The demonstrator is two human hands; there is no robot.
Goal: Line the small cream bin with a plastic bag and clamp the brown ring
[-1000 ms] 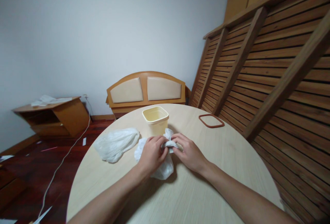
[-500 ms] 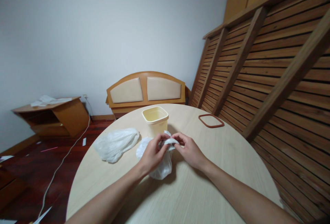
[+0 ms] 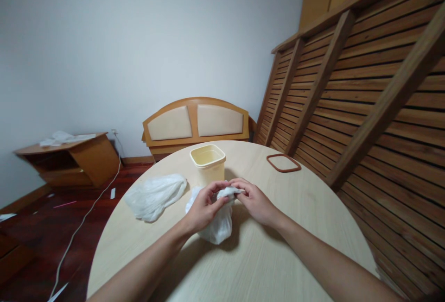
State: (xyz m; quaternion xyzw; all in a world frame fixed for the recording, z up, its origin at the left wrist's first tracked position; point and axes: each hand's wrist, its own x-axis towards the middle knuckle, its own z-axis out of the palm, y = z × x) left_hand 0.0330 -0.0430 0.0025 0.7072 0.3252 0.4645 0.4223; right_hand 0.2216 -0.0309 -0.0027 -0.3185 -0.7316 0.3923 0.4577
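Observation:
A crumpled white plastic bag (image 3: 219, 228) is gathered between my two hands, low over the round table (image 3: 264, 255). My left hand (image 3: 205, 207) curls around its upper part with thumb and fingers. On the other side, my right hand (image 3: 255, 202) pinches the bunched top of the bag. Just beyond them stands an open, cream-yellow square bin (image 3: 212, 172), partly hidden at its base by the hands and bag. A second white plastic bag (image 3: 156, 196) lies flattened to the left of it.
At the table's right lies a brown rounded-square ring (image 3: 283, 169). Behind the table is a wooden headboard (image 3: 194, 126). Wooden slatted panels (image 3: 382, 126) lean along the right. A low cabinet (image 3: 93, 158) stands at left, and a pale cable (image 3: 86, 214) crosses the floor.
My fingers have drawn closer together over the top of the bag, and the tuft that stuck up beyond them is now mostly covered. The bin and second bag stay put.

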